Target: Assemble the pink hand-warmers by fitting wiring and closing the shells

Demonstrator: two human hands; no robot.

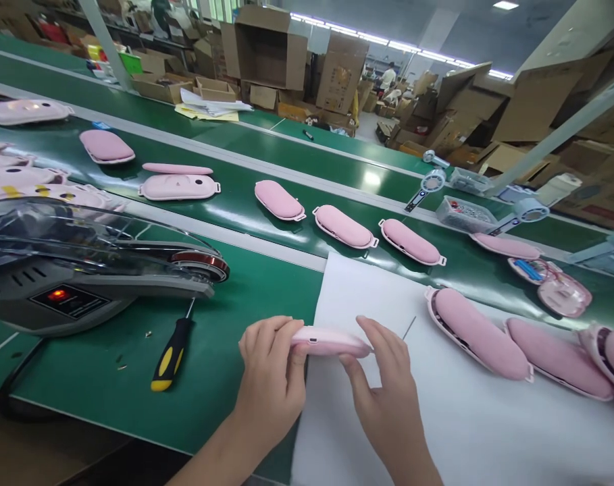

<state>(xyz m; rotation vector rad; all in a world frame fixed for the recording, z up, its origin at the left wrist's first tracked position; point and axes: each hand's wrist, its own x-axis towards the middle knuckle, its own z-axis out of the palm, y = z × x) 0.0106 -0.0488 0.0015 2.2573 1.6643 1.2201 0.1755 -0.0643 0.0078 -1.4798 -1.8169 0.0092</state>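
A flat pink oval shell is held on edge between both hands, low over the white sheet at the near edge of the bench. My left hand grips its left end with curled fingers. My right hand pinches its right end with thumb and fingers. A small slot shows on the shell's side facing me. A thin metal pin lies on the sheet just past my right hand.
Several pink shells lie on the sheet at right and more along the green belt. A tape dispenser machine sits at left, a yellow-black screwdriver beside it. Cardboard boxes fill the background.
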